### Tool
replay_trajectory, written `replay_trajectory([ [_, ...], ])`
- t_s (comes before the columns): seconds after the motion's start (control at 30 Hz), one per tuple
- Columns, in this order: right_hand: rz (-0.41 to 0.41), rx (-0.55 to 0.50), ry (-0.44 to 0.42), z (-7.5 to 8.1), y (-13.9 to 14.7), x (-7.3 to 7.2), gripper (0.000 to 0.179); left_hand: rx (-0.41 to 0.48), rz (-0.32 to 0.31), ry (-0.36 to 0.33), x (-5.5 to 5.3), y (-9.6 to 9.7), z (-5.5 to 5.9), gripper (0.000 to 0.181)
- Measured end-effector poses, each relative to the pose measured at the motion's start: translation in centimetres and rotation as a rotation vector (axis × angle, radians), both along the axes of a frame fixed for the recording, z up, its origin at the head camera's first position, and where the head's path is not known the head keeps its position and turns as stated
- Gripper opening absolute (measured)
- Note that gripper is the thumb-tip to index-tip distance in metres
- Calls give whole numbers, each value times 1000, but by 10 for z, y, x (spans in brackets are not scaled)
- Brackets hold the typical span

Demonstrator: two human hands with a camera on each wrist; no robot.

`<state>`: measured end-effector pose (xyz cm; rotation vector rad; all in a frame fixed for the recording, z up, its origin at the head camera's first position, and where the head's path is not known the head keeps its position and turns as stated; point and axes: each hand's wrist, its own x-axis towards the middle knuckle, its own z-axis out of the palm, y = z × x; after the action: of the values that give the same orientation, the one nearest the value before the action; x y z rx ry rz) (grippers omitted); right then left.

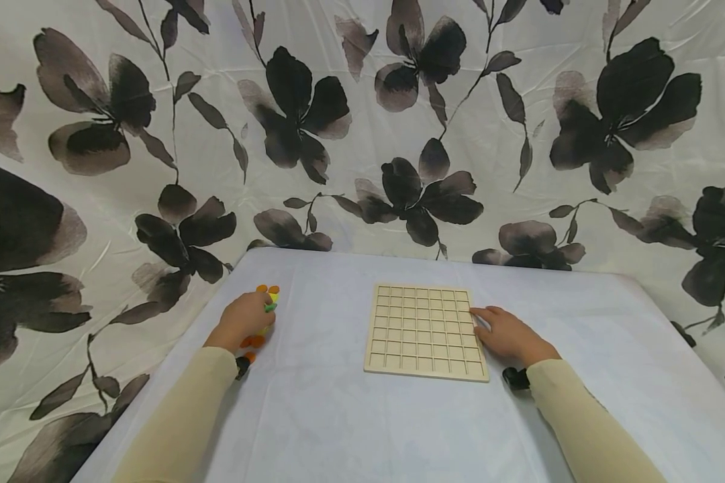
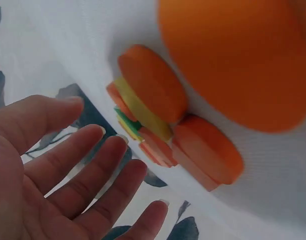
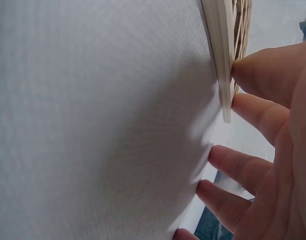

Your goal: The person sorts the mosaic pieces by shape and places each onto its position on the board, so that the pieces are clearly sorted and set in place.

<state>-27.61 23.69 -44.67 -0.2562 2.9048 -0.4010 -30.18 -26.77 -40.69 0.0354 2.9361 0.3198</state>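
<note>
In the head view, my left hand [image 1: 244, 319] is over a small group of coloured discs at the left of the table, partly covering them. The left wrist view shows its fingers [image 2: 100, 187] spread and loosely extended beside the pile, holding nothing. Orange discs [image 2: 153, 82], a yellow disc [image 2: 145, 112] and a green disc [image 2: 127, 119] lie overlapping there. A square wooden grid board [image 1: 425, 332] lies flat near the middle. My right hand [image 1: 510, 335] touches the board's right edge with thumb and index fingertip, while the other fingers [image 3: 240, 167] reach down to the cloth.
A white cloth covers the table [image 1: 314, 422]. Behind it hangs a flower-patterned curtain [image 1: 350, 127]. Another orange disc [image 2: 238, 60] looms large in the left wrist view, close to the camera. Black straps [image 1: 515, 379] sit at the wrists.
</note>
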Motion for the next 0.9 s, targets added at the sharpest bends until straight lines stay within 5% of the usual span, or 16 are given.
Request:
replay_trajectory([
  [0.57, -13, 4, -5, -1, 0, 1, 55, -23, 22, 36, 3, 2, -9, 20],
  [0.9, -5, 7, 3, -1, 2, 2, 54, 10, 50, -8, 0, 5, -8, 17],
])
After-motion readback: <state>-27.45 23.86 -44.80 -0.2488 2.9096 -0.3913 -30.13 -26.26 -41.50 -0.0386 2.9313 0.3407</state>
